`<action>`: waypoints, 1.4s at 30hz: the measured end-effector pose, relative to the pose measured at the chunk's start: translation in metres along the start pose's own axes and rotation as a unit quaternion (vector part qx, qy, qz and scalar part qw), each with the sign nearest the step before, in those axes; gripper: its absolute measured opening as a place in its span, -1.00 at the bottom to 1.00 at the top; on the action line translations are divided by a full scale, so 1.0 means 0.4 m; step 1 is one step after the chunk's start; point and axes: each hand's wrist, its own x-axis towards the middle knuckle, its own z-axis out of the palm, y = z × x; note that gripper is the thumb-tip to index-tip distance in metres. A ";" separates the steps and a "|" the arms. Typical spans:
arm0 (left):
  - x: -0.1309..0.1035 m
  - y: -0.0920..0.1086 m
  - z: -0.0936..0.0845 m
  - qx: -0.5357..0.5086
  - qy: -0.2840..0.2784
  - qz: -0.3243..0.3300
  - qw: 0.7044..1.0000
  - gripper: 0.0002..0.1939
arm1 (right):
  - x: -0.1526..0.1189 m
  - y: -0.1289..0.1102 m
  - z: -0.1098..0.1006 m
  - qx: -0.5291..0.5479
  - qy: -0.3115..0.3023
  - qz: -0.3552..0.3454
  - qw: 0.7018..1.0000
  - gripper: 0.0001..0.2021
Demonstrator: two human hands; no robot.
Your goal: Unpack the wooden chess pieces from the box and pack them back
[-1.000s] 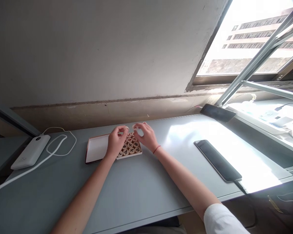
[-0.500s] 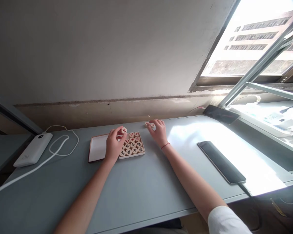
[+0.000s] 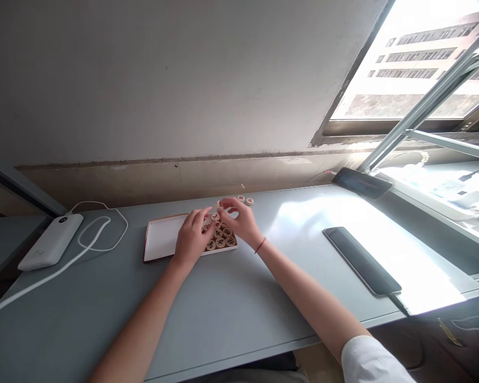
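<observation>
My left hand (image 3: 192,234) is over the left part of an open box (image 3: 223,249) of round Chinese chess pieces, its thumb and fingers apart; I see no piece held in it. Close beside it, my right hand (image 3: 238,217) pinches a pale chess piece (image 3: 219,204) above the back of the box, seen nearly edge-on. Inside the box, pieces with black characters (image 3: 220,242) lie in rows towards the front, while red-marked pieces (image 3: 215,217) are further back. My fingers cover part of the rows. Two loose chess pieces (image 3: 249,201) lie behind my right hand.
The box lid (image 3: 164,238) lies with its white inside up, left of the box. A white power bank (image 3: 51,242) with white cables is at the far left. On the right lie a dark phone or tablet (image 3: 362,260) and another dark device (image 3: 361,184) by the metal frame.
My right hand has moved left from the loose pieces to the box and now pinches a piece. The piece that was in my left hand no longer shows there; its fingers have shifted right.
</observation>
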 end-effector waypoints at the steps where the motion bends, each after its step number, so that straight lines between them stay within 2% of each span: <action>1: 0.000 -0.001 -0.002 0.000 -0.002 -0.004 1.000 -0.71 | 0.011 0.023 -0.020 -0.014 0.026 0.013 0.999 -0.81; 4: -0.002 -0.006 -0.006 -0.004 -0.007 -0.026 1.000 -0.74 | 0.034 0.108 -0.085 -0.091 0.110 0.056 0.988 -0.79; 6: -0.003 -0.009 -0.005 -0.010 -0.010 -0.033 0.999 -0.76 | 0.041 0.163 -0.119 -0.160 0.144 0.084 0.973 -0.80; 8: -0.004 -0.012 -0.002 -0.013 -0.016 -0.031 0.999 -0.77 | 0.041 0.204 -0.136 -0.206 0.136 0.089 0.965 -0.81; 10: -0.005 -0.013 0.000 -0.015 -0.024 -0.026 0.999 -0.77 | 0.039 0.230 -0.137 -0.240 0.102 0.078 0.962 -0.82; 13: -0.005 -0.013 0.000 -0.016 -0.024 -0.029 0.999 -0.77 | 0.037 0.248 -0.127 -0.286 0.057 0.073 0.954 -0.79; 15: -0.003 -0.014 -0.003 -0.017 -0.025 -0.037 0.999 -0.77 | 0.037 0.252 -0.122 -0.304 0.051 0.080 0.948 -0.77; 23: 0.002 -0.014 -0.005 -0.025 -0.030 -0.054 0.998 -0.77 | 0.041 0.251 -0.119 -0.309 0.051 0.080 0.946 -0.83; 30: 0.004 -0.014 -0.003 -0.002 -0.043 -0.050 0.998 -0.78 | 0.042 0.246 -0.122 -0.279 0.050 0.100 0.954 -0.79; 35: 0.023 -0.014 0.014 0.104 -0.087 -0.084 0.987 -0.77 | 0.028 0.192 -0.101 -0.239 0.101 0.030 0.965 -0.83; 39: 0.042 -0.002 0.036 0.178 -0.149 -0.118 0.966 -0.66 | 0.005 0.124 -0.044 -0.159 0.034 0.007 0.987 -0.81; 42: 0.051 0.012 0.048 0.188 -0.189 -0.156 0.951 -0.57 | -0.010 0.096 -0.007 -0.135 -0.014 0.006 0.991 -0.79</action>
